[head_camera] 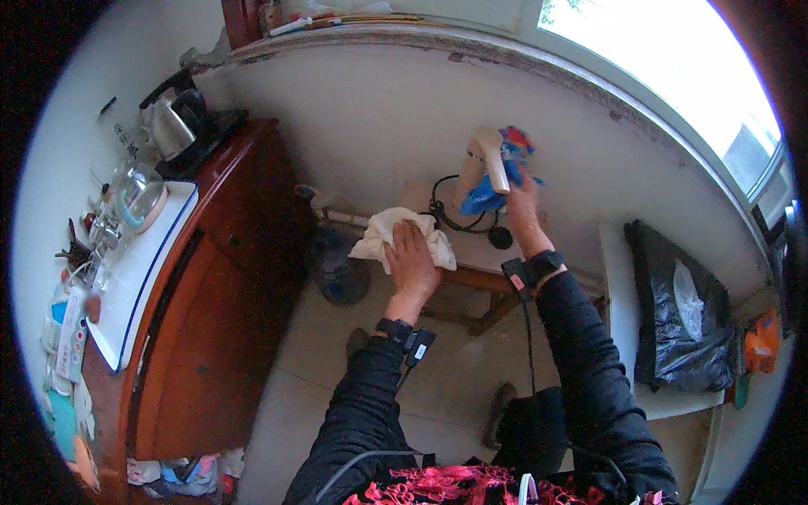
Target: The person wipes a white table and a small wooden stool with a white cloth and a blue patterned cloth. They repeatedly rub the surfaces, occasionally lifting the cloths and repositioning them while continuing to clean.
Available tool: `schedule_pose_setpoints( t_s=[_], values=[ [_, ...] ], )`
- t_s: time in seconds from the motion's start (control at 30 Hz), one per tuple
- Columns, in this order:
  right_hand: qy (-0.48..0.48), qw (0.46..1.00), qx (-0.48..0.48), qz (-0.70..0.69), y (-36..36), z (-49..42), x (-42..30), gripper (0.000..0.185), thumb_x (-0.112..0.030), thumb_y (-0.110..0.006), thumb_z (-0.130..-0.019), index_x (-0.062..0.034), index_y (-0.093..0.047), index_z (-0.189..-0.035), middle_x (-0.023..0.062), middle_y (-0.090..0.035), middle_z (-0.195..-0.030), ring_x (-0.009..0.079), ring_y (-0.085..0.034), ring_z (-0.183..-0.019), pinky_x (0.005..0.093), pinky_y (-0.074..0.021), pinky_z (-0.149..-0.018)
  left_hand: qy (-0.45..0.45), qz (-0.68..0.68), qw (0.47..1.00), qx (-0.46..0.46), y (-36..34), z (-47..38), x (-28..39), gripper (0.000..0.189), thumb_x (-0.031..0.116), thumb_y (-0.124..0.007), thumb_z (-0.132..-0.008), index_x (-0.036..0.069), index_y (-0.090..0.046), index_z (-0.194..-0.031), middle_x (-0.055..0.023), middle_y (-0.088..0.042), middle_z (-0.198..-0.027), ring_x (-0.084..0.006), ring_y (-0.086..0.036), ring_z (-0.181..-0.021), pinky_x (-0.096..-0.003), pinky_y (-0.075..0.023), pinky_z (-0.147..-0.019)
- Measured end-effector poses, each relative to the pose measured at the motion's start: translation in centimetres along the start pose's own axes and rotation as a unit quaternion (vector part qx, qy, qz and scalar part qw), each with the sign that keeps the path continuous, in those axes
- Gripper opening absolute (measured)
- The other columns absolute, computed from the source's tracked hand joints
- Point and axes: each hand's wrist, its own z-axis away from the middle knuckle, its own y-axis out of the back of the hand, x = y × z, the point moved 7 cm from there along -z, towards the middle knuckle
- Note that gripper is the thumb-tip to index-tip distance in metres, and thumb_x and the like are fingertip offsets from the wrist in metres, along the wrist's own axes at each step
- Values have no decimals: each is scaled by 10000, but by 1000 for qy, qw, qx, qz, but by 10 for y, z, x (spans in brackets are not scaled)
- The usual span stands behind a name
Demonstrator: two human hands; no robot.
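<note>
My left hand (411, 259) lies palm down on a crumpled white cloth (379, 235), which covers the left part of a small wooden stool or low table (476, 255). Farther right, my right hand (525, 201) is at a blue plastic packet (485, 197) with some red on it, its fingers partly hidden behind the plastic. Just beside those fingers is a beige handheld appliance (489, 154), perhaps a hair dryer. A black power cord (451, 221) curls below it, and a round black plug (500, 238) hangs by the front edge.
On the left, a brown wooden cabinet (208, 328) carries a white tray (142, 284) with glassware and a steel electric kettle (169, 126). A dark water jug (341, 271) stands on the floor beside the stool. Black plastic (678, 328) covers something on a white surface at right.
</note>
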Motion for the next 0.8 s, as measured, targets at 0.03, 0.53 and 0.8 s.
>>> schedule_pose_setpoints(
  t_s=[0.03,0.53,0.8],
  values=[
    [-13,990,-73,121,-6,-2,7,392,-43,-595,-809,11,-543,-1194,124,-637,-1039,208,-595,-915,340,-476,-792,1,-1,1000,5,0,0,0,840,200,-694,-704,-48,-276,-1389,-200,-267,-1466,-353,-206,-1378,-560,-183,-1079],
    [18,838,-306,451,109,41,68,505,-232,-614,-848,-111,-484,-1321,148,-442,-1373,329,-439,-1248,408,-350,-1049,-5,-23,1000,-14,4,0,2,946,257,-765,-675,-37,-245,-1409,-196,-269,-1469,-353,-191,-1384,-559,-179,-1077],
    [74,770,-326,543,43,25,88,500,-214,-512,-893,-207,-405,-1381,106,-275,-1487,384,-374,-1291,619,-321,-989,1,-19,999,-43,2,1,0,967,246,-762,-684,-14,-206,-1430,-171,-218,-1497,-332,-137,-1404,-544,-131,-1105]
  ],
)
